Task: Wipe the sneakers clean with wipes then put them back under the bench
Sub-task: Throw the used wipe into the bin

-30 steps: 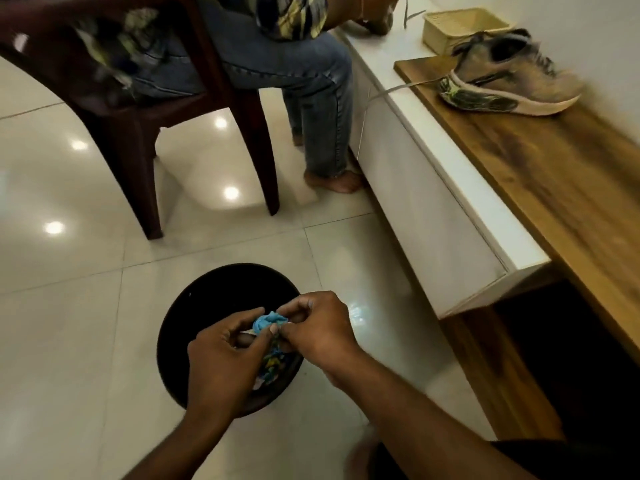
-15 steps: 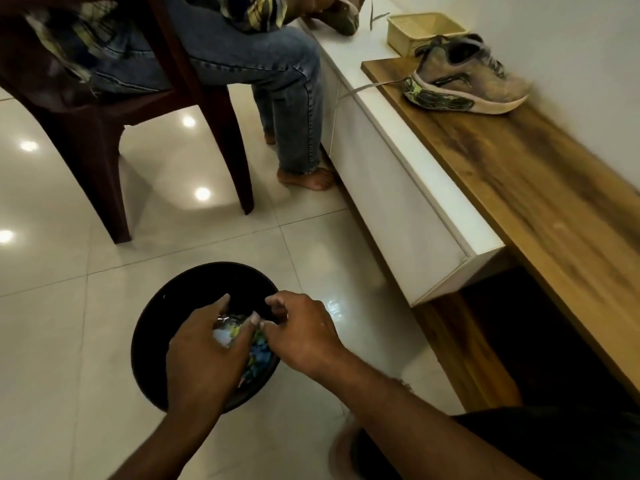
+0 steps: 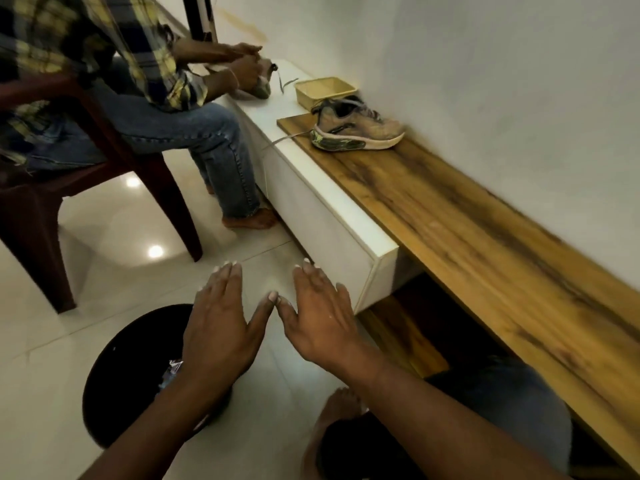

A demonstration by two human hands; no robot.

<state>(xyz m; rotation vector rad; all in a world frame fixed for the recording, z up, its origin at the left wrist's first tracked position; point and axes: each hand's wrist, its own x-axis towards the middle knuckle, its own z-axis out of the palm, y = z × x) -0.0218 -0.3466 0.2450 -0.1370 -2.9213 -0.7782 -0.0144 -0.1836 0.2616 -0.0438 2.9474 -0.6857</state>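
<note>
I am looking at the wooden tabletop (image 3: 485,237) running from the upper middle of the frame down to the lower right, along the white wall. A white cabinet (image 3: 322,216) is sitting against its front edge. In the upper left a person in a plaid shirt (image 3: 104,53) is sitting on a dark red chair (image 3: 41,209), handling a second sneaker (image 3: 259,85) over the cabinet top; that one is too blurred to read. A black bin (image 3: 121,372) is standing on the tiled floor at lower left, partly under my left arm. The sneaker (image 3: 356,128) is resting upright on its sole at the far end of the tabletop, long axis lying across the frame, toe pointing right, heel left, a lace trailing off the left edge. A tan basket (image 3: 325,91) is sitting just behind it. My left hand (image 3: 221,327) and right hand (image 3: 322,323) are hovering flat at centre bottom, each grip spread apart and holding nothing, thumb tips nearly meeting.
</note>
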